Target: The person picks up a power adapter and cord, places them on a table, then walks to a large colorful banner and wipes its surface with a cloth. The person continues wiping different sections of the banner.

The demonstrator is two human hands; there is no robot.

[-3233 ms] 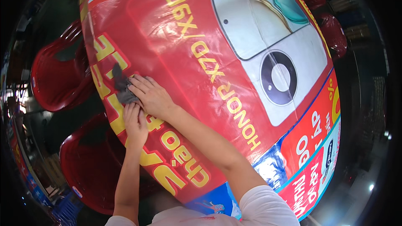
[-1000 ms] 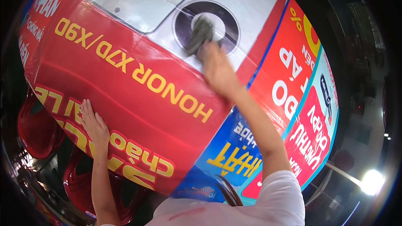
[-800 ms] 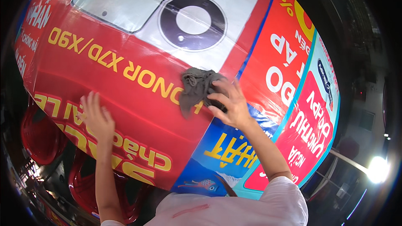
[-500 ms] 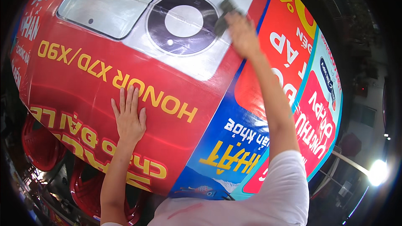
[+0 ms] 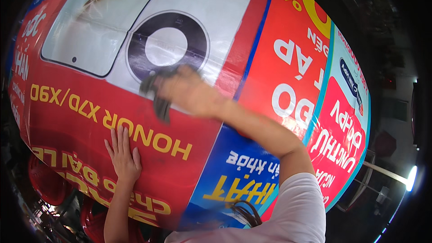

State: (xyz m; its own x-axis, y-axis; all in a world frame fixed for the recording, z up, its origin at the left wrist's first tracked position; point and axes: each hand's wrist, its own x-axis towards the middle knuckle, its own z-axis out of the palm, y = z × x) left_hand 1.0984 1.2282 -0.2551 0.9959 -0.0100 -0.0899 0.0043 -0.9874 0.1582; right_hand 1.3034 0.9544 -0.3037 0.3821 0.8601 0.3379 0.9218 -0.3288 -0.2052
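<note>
A large glossy printed banner sheet [image 5: 105, 128] spreads before me, with red, blue and grey panels and upside-down lettering. My left hand [image 5: 124, 158] lies flat on its red panel, fingers spread and holding nothing. Farther up and to the right, my right hand [image 5: 191, 92] presses a dark grey-green cloth [image 5: 160, 105] against the sheet. The cloth is bunched under the fingers, and one end hangs over the border between the grey and red areas. It sits just below the printed dark ring [image 5: 135, 49]. Motion blurs this hand and the cloth.
Red plastic stools [image 5: 47, 181] stand below the sheet's near left edge. At the right, a bright lamp [image 5: 411, 178] glows beside a pale bar [image 5: 386, 173]. Dark strands of hair [image 5: 248, 211] hang in front of the blue panel.
My right hand has swept the cloth left and toward me, from beside the ring to below it. My left hand stays flat on the red panel. The view has shifted a little.
</note>
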